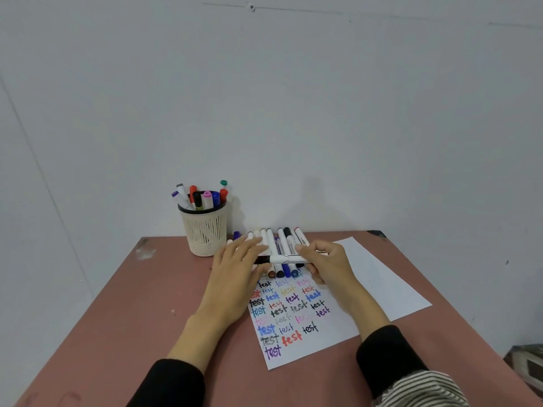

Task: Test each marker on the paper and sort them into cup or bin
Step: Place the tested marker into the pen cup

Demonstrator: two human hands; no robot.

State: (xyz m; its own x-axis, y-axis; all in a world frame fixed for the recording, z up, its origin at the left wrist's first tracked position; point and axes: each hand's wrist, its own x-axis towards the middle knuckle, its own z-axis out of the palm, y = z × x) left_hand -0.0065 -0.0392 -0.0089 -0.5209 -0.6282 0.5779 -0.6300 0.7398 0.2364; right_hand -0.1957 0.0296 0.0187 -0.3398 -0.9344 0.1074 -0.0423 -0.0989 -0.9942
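A white sheet of paper covered with several coloured "test" words lies on the reddish table. A row of several markers lies at the paper's far end. My right hand grips a white marker with a black cap, held sideways above the row. My left hand reaches to the marker's cap end with fingers extended; whether it pinches the cap is unclear. A cream slotted cup holding several markers stands to the left of the row.
The reddish table ends at a plain white wall just behind the cup and markers. A second blank sheet lies to the right. A dark object sits beyond the table's right edge. No bin shows.
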